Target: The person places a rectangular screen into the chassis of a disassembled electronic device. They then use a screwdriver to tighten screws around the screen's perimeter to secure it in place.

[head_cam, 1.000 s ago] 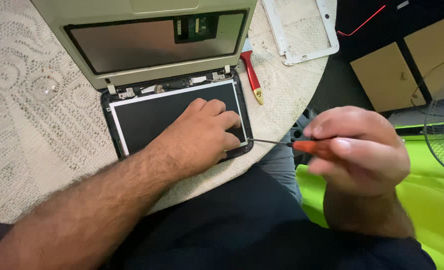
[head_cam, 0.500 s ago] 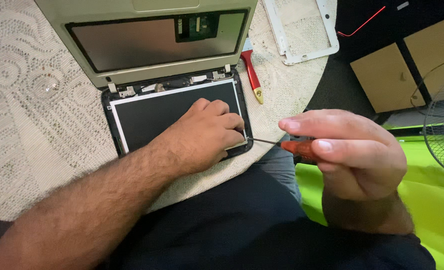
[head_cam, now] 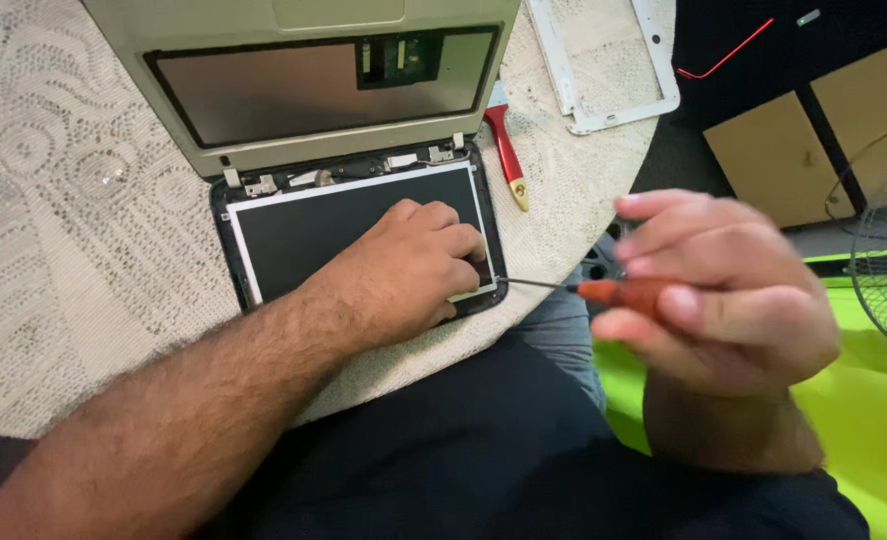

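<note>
A small opened laptop [head_cam: 314, 110] is laid flat on a round table covered by a cream lace tablecloth [head_cam: 54, 250]. Its dark display panel [head_cam: 304, 235] is seen on the side of the laptop nearest the person, held in a black lid shell with the front bezel taken off. The grey base of the laptop lies beyond the hinges, with a rectangular opening exposed in it.

The left hand [head_cam: 409, 265] is rested palm down on the right part of the display panel. Its fingers are pressed together and curled, with the tips set at the panel's right edge. Nothing is grasped by this hand.

An orange-handled screwdriver [head_cam: 604, 291] is held in the right hand [head_cam: 724, 295], just right of the laptop and off the table edge. The handle is pinched between the thumb and the curled fingers, which are blurred. The thin metal shaft is pointed left, and its tip is placed at the lower right corner of the display panel, just beside the left fingertips.

A red-handled tool [head_cam: 505, 150] is laid on the cloth just right of the laptop's hinge. A white plastic bezel frame [head_cam: 604, 70] is seen farther right of the laptop, near the table's edge.
</note>
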